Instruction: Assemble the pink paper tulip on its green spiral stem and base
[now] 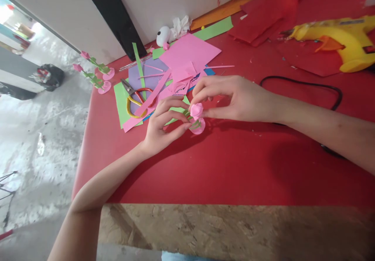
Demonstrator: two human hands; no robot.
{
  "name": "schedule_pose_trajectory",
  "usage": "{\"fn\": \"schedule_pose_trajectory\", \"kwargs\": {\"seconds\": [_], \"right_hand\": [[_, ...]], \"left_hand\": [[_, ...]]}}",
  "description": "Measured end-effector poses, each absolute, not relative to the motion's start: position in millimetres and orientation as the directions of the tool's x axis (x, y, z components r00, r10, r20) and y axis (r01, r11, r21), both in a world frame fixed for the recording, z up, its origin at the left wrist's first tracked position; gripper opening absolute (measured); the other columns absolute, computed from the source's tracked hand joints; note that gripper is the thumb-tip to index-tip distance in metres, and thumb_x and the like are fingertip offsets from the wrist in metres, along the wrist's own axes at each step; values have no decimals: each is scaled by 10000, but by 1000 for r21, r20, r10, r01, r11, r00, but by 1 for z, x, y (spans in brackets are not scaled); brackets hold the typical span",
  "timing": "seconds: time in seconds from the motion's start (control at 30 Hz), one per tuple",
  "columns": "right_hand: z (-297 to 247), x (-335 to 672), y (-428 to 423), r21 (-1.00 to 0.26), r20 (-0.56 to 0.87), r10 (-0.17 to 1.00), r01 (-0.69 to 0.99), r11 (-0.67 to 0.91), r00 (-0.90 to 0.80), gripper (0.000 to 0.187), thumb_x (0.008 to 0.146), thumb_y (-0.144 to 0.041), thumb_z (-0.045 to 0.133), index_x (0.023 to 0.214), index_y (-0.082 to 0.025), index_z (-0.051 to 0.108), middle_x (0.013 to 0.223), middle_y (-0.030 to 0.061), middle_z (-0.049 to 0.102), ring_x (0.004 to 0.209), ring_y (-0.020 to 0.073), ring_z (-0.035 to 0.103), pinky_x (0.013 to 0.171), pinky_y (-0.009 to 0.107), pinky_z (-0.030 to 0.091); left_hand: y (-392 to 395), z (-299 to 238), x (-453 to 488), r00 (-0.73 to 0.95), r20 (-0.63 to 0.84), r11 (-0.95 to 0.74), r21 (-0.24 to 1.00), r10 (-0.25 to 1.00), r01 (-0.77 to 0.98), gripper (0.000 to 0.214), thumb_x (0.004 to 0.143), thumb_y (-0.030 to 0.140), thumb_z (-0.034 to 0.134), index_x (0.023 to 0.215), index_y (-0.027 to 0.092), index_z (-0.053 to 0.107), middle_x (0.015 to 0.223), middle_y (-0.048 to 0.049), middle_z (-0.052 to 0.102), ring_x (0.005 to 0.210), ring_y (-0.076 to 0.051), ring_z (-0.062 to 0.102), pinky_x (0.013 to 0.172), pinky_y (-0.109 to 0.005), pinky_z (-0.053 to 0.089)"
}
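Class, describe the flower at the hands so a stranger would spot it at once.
On the red table, find where the left hand and right hand come together. Between them is a pink flower with green leaves above a round pink base. Unlike two similar flowers at the table's far left corner, this one is in the hands.

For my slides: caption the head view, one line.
Left hand and right hand hold a pink flower at a red table bearing scissors and a yellow glue gun.

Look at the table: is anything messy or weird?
Pink strips lie at different angles across a purple sheet, which looks messy. Crumpled white tissue sits behind them. I see no spill, and the held pink flower looks fine.
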State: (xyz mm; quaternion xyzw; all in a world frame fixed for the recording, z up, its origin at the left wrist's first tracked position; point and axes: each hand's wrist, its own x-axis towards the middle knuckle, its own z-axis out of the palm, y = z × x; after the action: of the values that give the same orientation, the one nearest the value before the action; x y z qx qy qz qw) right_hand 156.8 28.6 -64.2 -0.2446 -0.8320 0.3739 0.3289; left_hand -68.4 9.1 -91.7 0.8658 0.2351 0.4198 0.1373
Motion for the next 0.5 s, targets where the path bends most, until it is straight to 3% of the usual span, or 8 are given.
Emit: {"fn": "schedule_pose_trajectory", "kwargs": {"seconds": [0.5], "right_hand": [[-62,158,29,-798,325,704,217,563,-631,157,822,-337,637,934,-231,669,991,22,613,815,118,520,749,276,438]], "left_hand": [[9,-92,-68,533,665,-850,452,523,271,50,868,242,643,861,214,601,1034,-30,640,1150,-195,602,974,-397,538]]}}
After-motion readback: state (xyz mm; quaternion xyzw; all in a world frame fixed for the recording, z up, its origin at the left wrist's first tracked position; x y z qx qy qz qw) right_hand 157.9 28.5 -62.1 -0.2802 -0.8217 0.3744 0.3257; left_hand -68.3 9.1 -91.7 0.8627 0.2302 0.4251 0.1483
